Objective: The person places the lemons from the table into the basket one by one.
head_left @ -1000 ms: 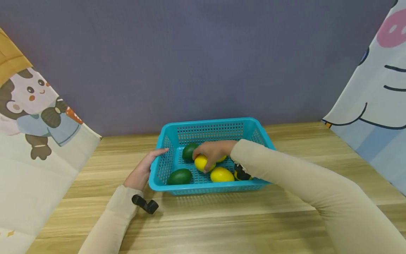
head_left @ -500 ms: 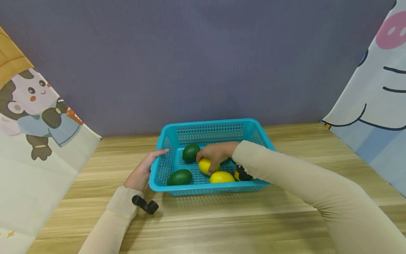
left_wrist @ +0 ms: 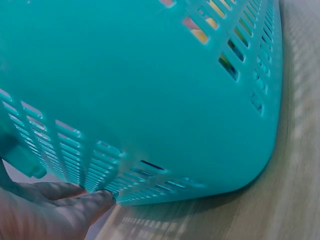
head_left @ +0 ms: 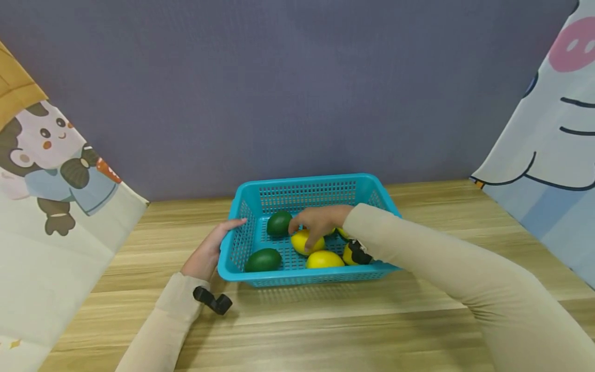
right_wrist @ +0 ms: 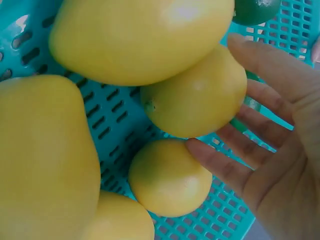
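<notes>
A blue perforated basket (head_left: 293, 181) stands on the table with lemons and dark green fruits inside. At its left end my left hand (head_left: 204, 257) grips the wall, one digit over the rim; in the left wrist view its fingers (left_wrist: 90, 205) lie against the outside. My right hand (head_left: 318, 219) is inside, over a lemon (head_left: 301, 245), its fingers spread around it. In the right wrist view the palm faces a lemon (right_wrist: 195, 95), thumb tip and fingertips right at its skin. Green fruits lie at the back (head_left: 279, 223) and front left (head_left: 263, 260).
Another lemon (head_left: 325, 259) lies by the basket's front wall, and one (head_left: 348, 254) is partly hidden by the black wrist camera (head_left: 359, 253). More yellow shows beneath the right forearm. The wooden table (head_left: 297, 330) meets a grey backdrop (head_left: 297, 103). Printed cloths hang at both sides.
The lemon under my right hand has shifted slightly right, away from the back green fruit, and the hand has moved with it. Its fingers now look looser. The left hand stays put.
</notes>
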### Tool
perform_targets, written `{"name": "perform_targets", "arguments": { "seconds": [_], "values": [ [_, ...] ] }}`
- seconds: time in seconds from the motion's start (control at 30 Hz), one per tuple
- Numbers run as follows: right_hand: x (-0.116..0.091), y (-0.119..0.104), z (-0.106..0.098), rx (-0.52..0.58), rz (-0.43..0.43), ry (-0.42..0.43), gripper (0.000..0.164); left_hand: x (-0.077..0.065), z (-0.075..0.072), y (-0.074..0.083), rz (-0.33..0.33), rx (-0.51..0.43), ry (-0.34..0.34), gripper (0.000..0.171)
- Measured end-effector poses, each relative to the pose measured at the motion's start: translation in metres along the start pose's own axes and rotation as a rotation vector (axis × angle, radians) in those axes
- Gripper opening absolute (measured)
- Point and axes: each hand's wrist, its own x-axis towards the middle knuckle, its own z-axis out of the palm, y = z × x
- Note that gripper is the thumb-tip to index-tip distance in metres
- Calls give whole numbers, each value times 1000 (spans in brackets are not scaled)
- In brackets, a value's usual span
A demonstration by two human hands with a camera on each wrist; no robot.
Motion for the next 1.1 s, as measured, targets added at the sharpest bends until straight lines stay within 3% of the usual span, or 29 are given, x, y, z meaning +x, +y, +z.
{"name": "perform_targets", "arguments": {
  "seconds": [0.6, 0.87, 1.1],
  "values": [
    [-33, 17, -20, 51, -83, 77, 48, -1, 0, 0, 2, -12, -17, 62],
    [-53, 22, -22, 69, -40, 118, 48, -3, -1, 0, -13, 11, 5, 64],
    [-69, 31, -21, 107, -69, 185, 47, -3, 0, 1, -20, 11, -4, 64]
  ]
}}
